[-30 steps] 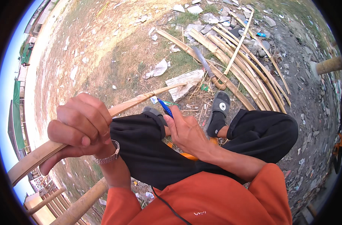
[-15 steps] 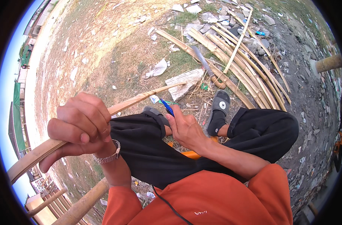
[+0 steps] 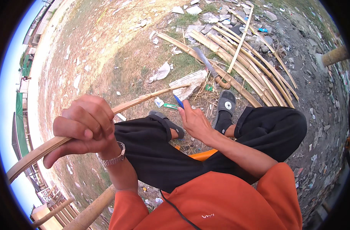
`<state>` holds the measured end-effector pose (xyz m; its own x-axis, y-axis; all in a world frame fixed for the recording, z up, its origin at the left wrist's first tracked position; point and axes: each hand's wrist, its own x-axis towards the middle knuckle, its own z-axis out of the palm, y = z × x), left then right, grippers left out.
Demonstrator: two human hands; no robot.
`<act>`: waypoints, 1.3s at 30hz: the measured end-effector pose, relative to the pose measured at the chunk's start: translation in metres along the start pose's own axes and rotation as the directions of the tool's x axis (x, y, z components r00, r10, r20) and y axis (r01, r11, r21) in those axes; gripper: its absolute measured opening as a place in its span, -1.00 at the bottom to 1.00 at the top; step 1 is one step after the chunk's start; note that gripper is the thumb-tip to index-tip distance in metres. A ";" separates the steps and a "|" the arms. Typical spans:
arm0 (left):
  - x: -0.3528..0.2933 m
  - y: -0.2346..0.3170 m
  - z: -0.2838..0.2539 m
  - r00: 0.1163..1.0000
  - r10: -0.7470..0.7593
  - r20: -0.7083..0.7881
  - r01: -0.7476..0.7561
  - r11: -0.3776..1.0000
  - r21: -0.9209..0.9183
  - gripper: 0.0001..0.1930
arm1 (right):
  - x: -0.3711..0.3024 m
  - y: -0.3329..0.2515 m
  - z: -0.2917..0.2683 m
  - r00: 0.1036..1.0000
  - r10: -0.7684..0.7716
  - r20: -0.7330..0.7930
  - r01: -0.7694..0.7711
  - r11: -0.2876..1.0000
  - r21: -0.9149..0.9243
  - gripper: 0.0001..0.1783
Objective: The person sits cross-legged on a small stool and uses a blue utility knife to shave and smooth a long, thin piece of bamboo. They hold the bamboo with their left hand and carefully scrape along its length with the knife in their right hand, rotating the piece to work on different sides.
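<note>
My left hand (image 3: pixel 83 126) is wrapped round a long bamboo strip (image 3: pixel 138 99). One end of the strip runs out past my wrist to the lower left; its far end lies over a pale rough block (image 3: pixel 188 83) on the ground. To the right of the strip, my right hand (image 3: pixel 196 122) is closed round a slim blue pen-like tool (image 3: pixel 178 101). Its blue end points up and left, apart from the strip, while the rest is hidden in my fingers.
Several split bamboo strips (image 3: pixel 242 63) lie fanned out ahead right. A machete (image 3: pixel 205 61) with a curved wooden handle rests on them. A green-and-white piece (image 3: pixel 170 106) lies near my sandalled feet. Bamboo poles (image 3: pixel 92 207) stand at lower left and far right (image 3: pixel 335 56).
My right hand has moved a little to the right and up with the blue tool, away from the strip. The left hand keeps its grip nearly in place.
</note>
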<state>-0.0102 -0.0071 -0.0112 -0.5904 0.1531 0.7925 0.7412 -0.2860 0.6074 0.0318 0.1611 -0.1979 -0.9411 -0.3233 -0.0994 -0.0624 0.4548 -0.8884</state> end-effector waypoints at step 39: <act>0.000 -0.003 0.009 1.000 0.001 -0.019 0.000 0.999 0.035 -0.31 | 0.020 0.052 0.007 0.983 0.176 0.045 -0.170 0.979 -0.109 -0.68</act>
<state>-0.0095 0.0028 -0.0131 -0.5959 0.1347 0.7917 0.7518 -0.2530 0.6089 0.0126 0.1725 -0.2495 -0.9216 -0.2748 -0.2741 0.0629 0.5911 -0.8041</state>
